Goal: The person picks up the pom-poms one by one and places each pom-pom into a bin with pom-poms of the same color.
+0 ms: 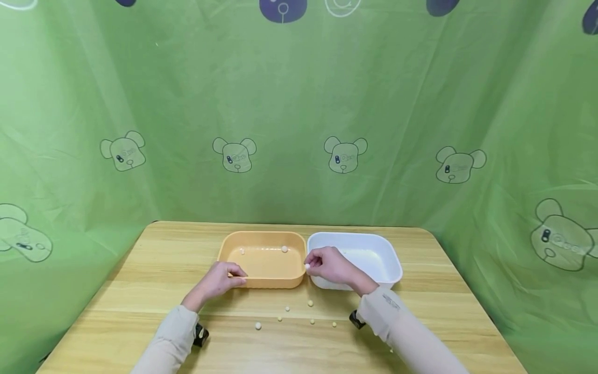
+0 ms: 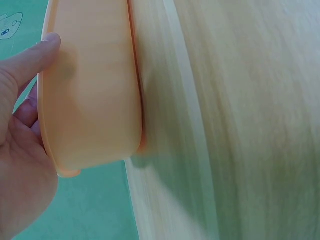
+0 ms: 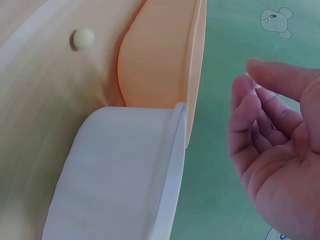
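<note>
My left hand point(image 1: 218, 281) grips the near left rim of an orange plastic bin point(image 1: 275, 283), its thumb on the outer wall and its fingers over the rim. Two pale balls, a larger one point(image 1: 284, 249) and a smaller one point(image 1: 242, 251), lie inside that bin. Above the spot where the two bins meet, my right hand point(image 1: 333, 266) pinches a small white ball point(image 1: 307, 266) between thumb and fingertips. In the right wrist view the fingers mostly hide it. The white bin point(image 1: 394, 278) stands under my right hand and wrist, beside the orange one.
Several small balls lie loose on the wooden table point(image 1: 154, 270) in front of the bins, among them a white ball point(image 1: 258, 326) and a yellowish ball point(image 1: 310, 303). A green curtain point(image 1: 289, 192) with bear heads hangs behind and along both sides.
</note>
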Action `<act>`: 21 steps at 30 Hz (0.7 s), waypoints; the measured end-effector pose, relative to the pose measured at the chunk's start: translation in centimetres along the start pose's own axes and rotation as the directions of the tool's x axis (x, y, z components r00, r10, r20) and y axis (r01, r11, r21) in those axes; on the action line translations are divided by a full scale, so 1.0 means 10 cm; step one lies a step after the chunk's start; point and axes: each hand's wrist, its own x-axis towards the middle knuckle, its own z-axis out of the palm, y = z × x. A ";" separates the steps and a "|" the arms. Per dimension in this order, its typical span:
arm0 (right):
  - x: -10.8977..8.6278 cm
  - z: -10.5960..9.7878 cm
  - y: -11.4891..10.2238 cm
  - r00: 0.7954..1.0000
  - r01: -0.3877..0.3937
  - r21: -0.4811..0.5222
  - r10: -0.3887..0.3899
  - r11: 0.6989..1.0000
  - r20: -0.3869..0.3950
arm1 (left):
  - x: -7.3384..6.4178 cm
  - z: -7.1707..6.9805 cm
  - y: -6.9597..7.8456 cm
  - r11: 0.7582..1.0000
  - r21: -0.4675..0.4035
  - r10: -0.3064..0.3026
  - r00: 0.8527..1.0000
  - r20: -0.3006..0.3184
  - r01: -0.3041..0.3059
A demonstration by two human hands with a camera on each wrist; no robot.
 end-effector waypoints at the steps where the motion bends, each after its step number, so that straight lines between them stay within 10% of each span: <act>1: 0.02 0.00 0.00 1.000 -0.001 -0.005 0.001 1.000 -0.004 | 0.00 0.00 0.00 1.000 0.000 -0.001 1.000 0.001 0.001; 21: 0.24 0.05 0.06 0.997 -0.070 -0.016 0.070 0.997 -0.040 | 0.00 0.00 -0.01 1.000 -0.020 -0.010 1.000 0.006 0.010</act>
